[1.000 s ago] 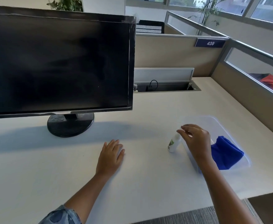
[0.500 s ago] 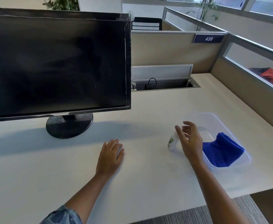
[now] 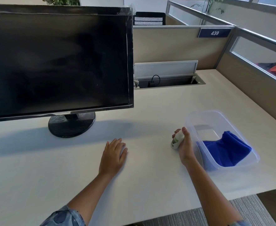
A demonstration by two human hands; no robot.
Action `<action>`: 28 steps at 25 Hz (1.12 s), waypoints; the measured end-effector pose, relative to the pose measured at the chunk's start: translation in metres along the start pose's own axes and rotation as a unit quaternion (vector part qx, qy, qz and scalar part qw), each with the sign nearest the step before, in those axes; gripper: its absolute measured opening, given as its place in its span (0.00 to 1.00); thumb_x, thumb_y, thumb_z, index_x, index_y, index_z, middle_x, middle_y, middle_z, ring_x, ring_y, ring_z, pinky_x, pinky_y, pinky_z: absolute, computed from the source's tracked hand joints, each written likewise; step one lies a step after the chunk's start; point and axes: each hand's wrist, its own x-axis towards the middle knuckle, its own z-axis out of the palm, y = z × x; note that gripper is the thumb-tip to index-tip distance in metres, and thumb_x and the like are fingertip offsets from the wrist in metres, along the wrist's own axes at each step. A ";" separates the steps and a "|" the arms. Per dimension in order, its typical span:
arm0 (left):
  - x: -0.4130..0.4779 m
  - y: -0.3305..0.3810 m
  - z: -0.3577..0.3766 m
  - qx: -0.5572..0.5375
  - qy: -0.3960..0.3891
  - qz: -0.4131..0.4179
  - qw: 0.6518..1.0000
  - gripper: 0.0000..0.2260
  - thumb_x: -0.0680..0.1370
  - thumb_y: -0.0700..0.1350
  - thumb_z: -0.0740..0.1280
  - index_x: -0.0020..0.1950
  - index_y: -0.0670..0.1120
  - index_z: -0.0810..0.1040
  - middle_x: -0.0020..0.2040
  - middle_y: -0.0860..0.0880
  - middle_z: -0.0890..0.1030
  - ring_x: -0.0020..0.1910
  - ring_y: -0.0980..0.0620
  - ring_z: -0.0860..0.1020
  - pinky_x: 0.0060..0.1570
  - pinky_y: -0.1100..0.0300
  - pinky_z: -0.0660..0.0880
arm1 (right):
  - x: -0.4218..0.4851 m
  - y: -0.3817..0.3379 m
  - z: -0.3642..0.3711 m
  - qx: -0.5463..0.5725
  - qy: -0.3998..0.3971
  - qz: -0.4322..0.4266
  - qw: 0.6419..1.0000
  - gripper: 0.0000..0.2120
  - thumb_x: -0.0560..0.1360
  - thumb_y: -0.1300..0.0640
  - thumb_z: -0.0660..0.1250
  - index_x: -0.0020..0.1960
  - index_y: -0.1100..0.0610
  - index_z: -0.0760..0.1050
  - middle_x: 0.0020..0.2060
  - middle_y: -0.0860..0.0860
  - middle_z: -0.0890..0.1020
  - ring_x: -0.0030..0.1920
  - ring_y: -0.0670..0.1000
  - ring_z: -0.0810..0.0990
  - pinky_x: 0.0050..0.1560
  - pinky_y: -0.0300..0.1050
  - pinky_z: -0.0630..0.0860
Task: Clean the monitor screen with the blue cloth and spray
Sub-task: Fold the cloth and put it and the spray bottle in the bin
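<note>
Monitor: a wide black flat-panel monitor (image 3: 57, 61) stands on a round, ribbed black base (image 3: 71, 124) at the left of the pale, matte worktop (image 3: 150, 108); its dark screen looks smeared and cloudy, and clear film clings along the bezel's edges.
Spray: a small white spray bottle (image 3: 177, 139) with a green label, cylindrical, sits just left of the bin and near the worktop's front; its long axis tilts, cap end up and away from the person, base end down toward the worktop.
Right hand: the right hand (image 3: 183, 144) is wrapped around the spray bottle, thumb along the top and fingers curled behind, with the wrist beside the bin's near wall.
Left hand: the left hand (image 3: 114, 154) lies flat and released, palm down on the worktop, fingers pointing toward the monitor, touching nothing else.
Cloth: a deep blue cloth (image 3: 227, 151), soft and napped, is bunched in loose folds in the near half of the bin.
Bin: a clear, rounded-corner rectangular plastic bin (image 3: 189, 116) rests at the right of the worktop, its long axis running away from the person.
Surroundings: an open cable tray with a raised grey lid (image 3: 166, 68) is set into the worktop behind; beige fabric partitions carry a blue plate reading 439 (image 3: 214, 33).
Sleeve: a blue patterned sleeve (image 3: 63, 216) shows at the lower edge.
</note>
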 end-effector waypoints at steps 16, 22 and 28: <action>0.000 0.004 -0.003 -0.006 0.003 -0.002 1.000 0.24 0.77 0.55 0.51 0.57 0.41 0.78 0.64 0.43 0.77 0.67 0.43 0.71 0.70 0.46 0.60 | 0.012 0.002 0.004 -0.022 -0.056 0.008 0.998 0.16 0.66 0.35 0.64 0.37 0.48 0.74 0.33 0.47 0.75 0.33 0.45 0.73 0.36 0.43 0.67; -0.001 0.004 -0.005 -0.005 -0.004 -0.003 1.000 0.25 0.77 0.56 0.50 0.58 0.41 0.78 0.64 0.43 0.76 0.67 0.43 0.71 0.70 0.45 0.60 | 0.002 0.012 0.002 -0.308 -0.120 -0.102 0.938 0.15 0.74 0.61 0.68 0.56 0.55 0.65 0.48 0.52 0.71 0.45 0.50 0.71 0.39 0.37 0.69; -0.001 0.004 -0.004 0.002 -0.005 -0.001 1.000 0.23 0.77 0.55 0.51 0.57 0.41 0.78 0.63 0.43 0.77 0.66 0.43 0.72 0.69 0.45 0.61 | 0.004 -0.031 -0.002 -0.257 -0.050 -0.191 0.946 0.15 0.74 0.61 0.70 0.57 0.57 0.68 0.55 0.61 0.70 0.50 0.55 0.75 0.48 0.51 0.77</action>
